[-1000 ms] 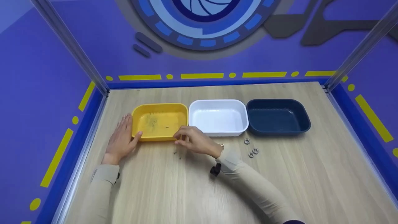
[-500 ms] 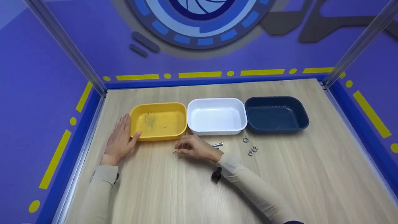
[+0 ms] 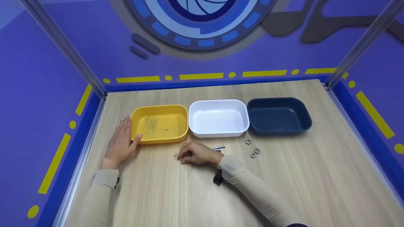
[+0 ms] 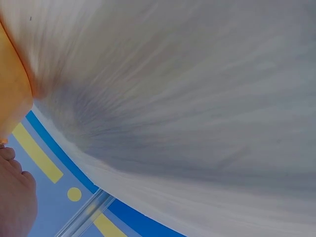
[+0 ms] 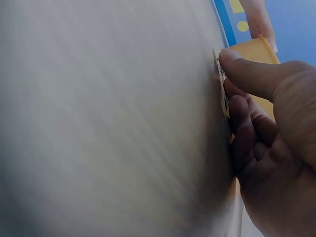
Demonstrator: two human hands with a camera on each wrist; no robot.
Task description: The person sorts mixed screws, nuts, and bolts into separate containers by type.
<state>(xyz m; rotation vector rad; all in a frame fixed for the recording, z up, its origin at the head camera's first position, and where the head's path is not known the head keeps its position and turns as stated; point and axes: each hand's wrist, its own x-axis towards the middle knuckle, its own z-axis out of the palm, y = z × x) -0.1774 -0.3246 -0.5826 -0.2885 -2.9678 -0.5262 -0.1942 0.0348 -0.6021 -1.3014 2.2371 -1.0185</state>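
In the head view my left hand lies flat against the left side of the yellow tray, its thumb on the near rim. My right hand is down on the table in front of that tray. Its thumb and curled forefinger pinch a tiny screw, mostly hidden by the fingertips. Another tiny screw lies just left of the fingers. One small screw is inside the yellow tray, near dark marks on its bottom. In the right wrist view the thumb and fingers almost touch the tabletop.
A white tray and a dark blue tray stand to the right of the yellow one, all in a row. Larger bolts lie behind my right wrist, partly hidden. Hex nuts lie farther right. Purple walls enclose the table.
My right hand has moved from the yellow tray's near right corner down to the tiny screws on the table. The bolts behind the wrist have come into view. My left hand stays put.
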